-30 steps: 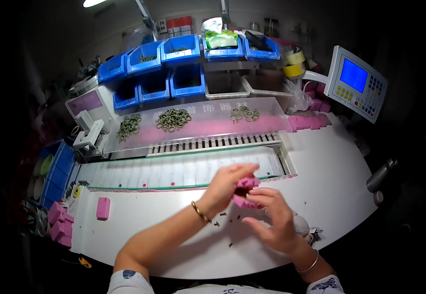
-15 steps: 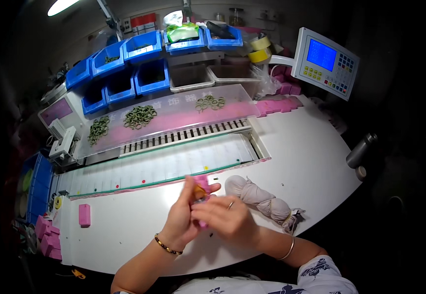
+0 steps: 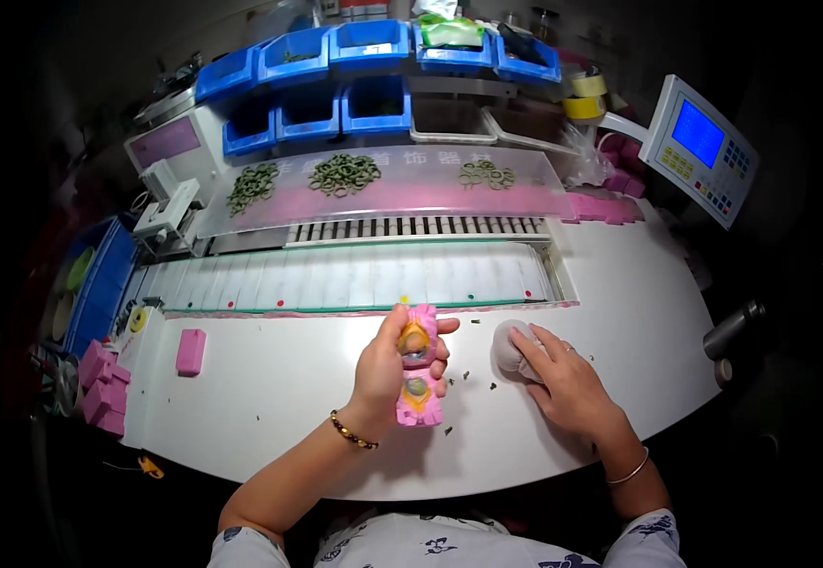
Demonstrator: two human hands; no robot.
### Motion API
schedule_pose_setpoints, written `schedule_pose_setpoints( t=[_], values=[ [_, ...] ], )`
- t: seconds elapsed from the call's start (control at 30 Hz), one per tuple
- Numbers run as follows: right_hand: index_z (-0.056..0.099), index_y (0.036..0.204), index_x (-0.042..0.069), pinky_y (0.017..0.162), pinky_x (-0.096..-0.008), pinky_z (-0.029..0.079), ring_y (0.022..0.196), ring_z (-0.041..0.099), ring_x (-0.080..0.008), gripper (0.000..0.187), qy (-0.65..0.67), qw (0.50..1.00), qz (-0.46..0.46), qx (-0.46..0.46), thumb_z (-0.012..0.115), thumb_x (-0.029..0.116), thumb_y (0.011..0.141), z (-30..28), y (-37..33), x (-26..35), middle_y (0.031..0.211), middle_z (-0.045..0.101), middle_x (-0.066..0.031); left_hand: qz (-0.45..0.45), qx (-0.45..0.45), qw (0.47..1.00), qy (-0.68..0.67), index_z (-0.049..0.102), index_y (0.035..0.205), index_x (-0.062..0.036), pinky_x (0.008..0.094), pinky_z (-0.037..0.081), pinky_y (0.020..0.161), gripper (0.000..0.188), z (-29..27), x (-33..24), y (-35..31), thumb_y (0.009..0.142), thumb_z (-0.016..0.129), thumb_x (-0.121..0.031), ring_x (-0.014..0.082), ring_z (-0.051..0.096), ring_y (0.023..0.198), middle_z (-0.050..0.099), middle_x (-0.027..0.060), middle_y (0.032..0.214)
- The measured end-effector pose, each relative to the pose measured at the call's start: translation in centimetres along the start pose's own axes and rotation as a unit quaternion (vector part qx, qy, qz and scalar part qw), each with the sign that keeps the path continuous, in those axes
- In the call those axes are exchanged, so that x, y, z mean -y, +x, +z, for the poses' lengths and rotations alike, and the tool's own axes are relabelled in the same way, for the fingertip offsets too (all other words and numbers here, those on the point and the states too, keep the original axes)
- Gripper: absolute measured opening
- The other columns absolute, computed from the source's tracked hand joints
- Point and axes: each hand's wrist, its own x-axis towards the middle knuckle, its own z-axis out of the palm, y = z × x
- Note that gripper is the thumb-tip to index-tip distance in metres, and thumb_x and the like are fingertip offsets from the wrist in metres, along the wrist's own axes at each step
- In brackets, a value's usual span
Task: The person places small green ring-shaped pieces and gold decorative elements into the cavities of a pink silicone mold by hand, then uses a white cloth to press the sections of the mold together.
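My left hand (image 3: 380,371) is closed around a pink rubber mould (image 3: 421,415), held upright above the white table in front of me. Two rounded hollows with orange-yellow stains face up on its surface, one above the other. To the right, my right hand (image 3: 567,383) lies over a pale cloth bag (image 3: 507,350), fingers curved on its rounded end. Most of the bag is hidden under that hand and wrist. Several tiny dark green scraps (image 3: 466,376) are scattered between my hands.
A pink block (image 3: 191,352) stands on the white table (image 3: 269,417) at left. Behind lie a green-edged conveyor (image 3: 336,276) and a clear panel with green rings (image 3: 345,174). Blue bins (image 3: 376,102) rise at the back, a control screen (image 3: 698,133) and a dark bottle (image 3: 735,327) at right.
My right hand has left the mould and moved right onto the cloth bag. The mould's hollowed faces are now visible in my left hand. More green scraps show on the table; the view has shifted.
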Motion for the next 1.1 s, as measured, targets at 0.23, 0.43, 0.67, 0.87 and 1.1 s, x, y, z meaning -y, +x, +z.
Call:
schedule_pose_setpoints(
  t=[0.23,0.43,0.67,0.87,1.1],
  values=[
    [0.058,0.132,0.009,0.079,-0.0401,0.052,0.095,0.062,-0.0356,0.064,-0.017,0.983,-0.089,-0.159,0.068,-0.002,0.069,-3.5,2.5,2.0,0.130,0.055,-0.0230,-0.003,-0.039,0.999,0.003,0.055,0.123,0.0064,0.0322,0.051,0.052,0.062,-0.1,1.2,-0.1,0.102,0.029,-0.046,0.0155,0.053,0.060,0.054,0.0063,0.074],
    [0.063,0.128,0.016,0.067,-0.0300,0.052,0.075,0.064,-0.0232,0.053,-0.043,0.962,-0.218,-0.161,0.061,0.003,0.077,-1.9,2.8,7.1,0.131,0.054,-0.0281,0.127,-0.027,0.988,0.088,0.059,0.120,0.0036,0.0308,0.053,0.079,0.054,2.0,0.7,-1.4,0.103,0.032,-0.040,0.0180,0.063,0.087,0.065,0.0112,0.101],
    [0.062,0.129,0.016,0.060,-0.0290,0.052,0.068,0.061,-0.0204,0.061,0.068,0.970,-0.208,-0.109,0.063,0.001,0.070,-3.0,3.3,7.2,0.133,0.053,-0.0282,0.181,-0.031,0.978,0.095,0.061,0.121,0.0055,0.0274,0.052,0.081,0.058,-0.4,1.2,-1.4,0.105,0.027,-0.039,0.0161,0.064,0.084,0.068,0.0136,0.101],
    [0.055,0.137,0.017,0.058,-0.0273,0.050,0.060,0.056,-0.0183,0.064,-0.013,0.971,-0.231,-0.064,0.061,0.002,0.075,-1.8,2.4,9.4,0.131,0.054,-0.0281,0.354,-0.008,0.908,0.223,0.054,0.128,0.0064,0.0208,0.044,0.068,0.058,1.4,-0.2,-3.5,0.105,0.029,-0.039,0.0073,0.053,0.074,0.059,0.0026,0.082],
    [0.052,0.138,0.019,0.067,-0.0348,0.053,0.072,0.062,-0.0255,0.065,0.001,0.983,-0.181,0.012,0.061,0.005,0.075,-2.0,2.2,6.7,0.133,0.052,-0.0252,0.339,-0.093,0.921,0.165,0.057,0.115,0.0012,0.0250,0.047,0.063,0.052,-1.1,0.4,-2.2,0.104,0.033,-0.043,0.0105,0.053,0.066,0.058,0.0047,0.081]
  ],
)
